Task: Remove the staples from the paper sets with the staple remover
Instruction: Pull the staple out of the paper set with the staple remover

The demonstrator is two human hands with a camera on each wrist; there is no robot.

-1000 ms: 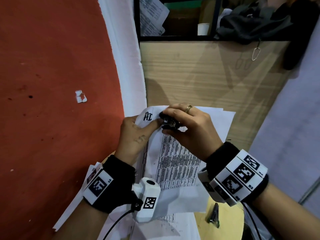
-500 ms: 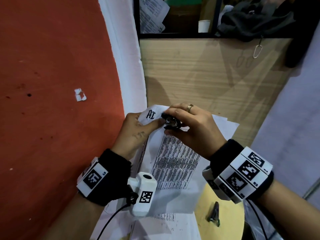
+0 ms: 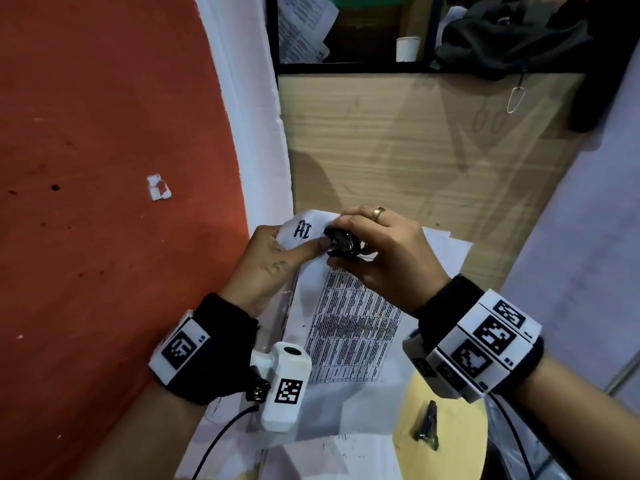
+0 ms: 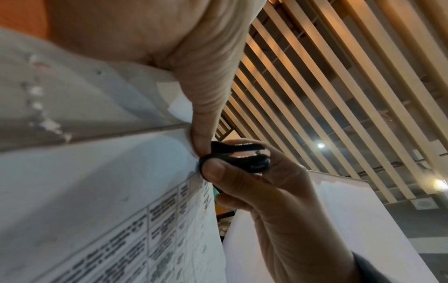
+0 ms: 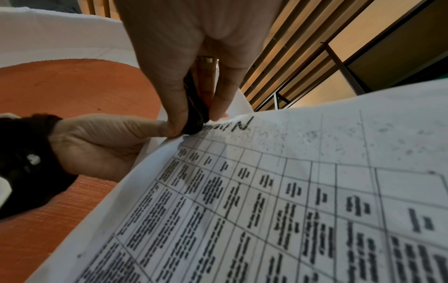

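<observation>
A stapled paper set (image 3: 349, 327) with a printed table is held up in front of me. My left hand (image 3: 311, 244) pinches its top corner, marked "AI", with the thumb (image 4: 203, 122) pressed on the sheet. My right hand (image 3: 341, 245) grips a black staple remover (image 3: 341, 241) right beside that thumb, at the paper's top edge. In the left wrist view the staple remover (image 4: 232, 153) sits between right thumb and fingers, its jaws against the paper (image 4: 97, 191). In the right wrist view the staple remover (image 5: 195, 114) touches the paper (image 5: 290, 191). No staple is visible.
More sheets (image 3: 311, 455) lie under the held set. A black binder clip (image 3: 427, 424) rests on a round yellow surface (image 3: 460, 452) at lower right. A wooden panel (image 3: 398, 150) stands ahead, a shelf with a cup (image 3: 408, 48) and dark cloth (image 3: 509, 39) above it.
Both hands keep their holds. The hands and paper have drifted slightly upward in the view, and the left wrist has shifted a little to the left.
</observation>
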